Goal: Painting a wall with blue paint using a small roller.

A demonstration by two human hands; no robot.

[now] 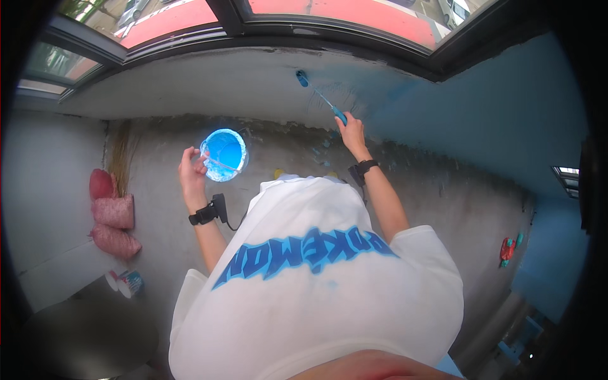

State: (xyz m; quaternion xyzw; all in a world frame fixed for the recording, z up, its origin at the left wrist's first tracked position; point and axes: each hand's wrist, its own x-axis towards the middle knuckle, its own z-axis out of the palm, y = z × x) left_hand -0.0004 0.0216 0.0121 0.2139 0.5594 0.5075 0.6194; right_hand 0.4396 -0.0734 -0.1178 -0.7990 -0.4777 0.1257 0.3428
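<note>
My right hand grips the blue handle of a small paint roller. Its blue, paint-wet roller head lies against the pale wall below the window, left of a patch of thin blue streaks. Off to the left, my left hand has its fingers hooked on the wire handle of a bucket. Bright blue paint shows inside, and its rim is crusted with paint. From this angle I cannot tell whether the bucket hangs or rests on something.
Dark window frames run along the top. Blue paint covers the right wall. Pink sacks and a straw broom stand at left, above paint tubs. A red bundle lies on the concrete floor.
</note>
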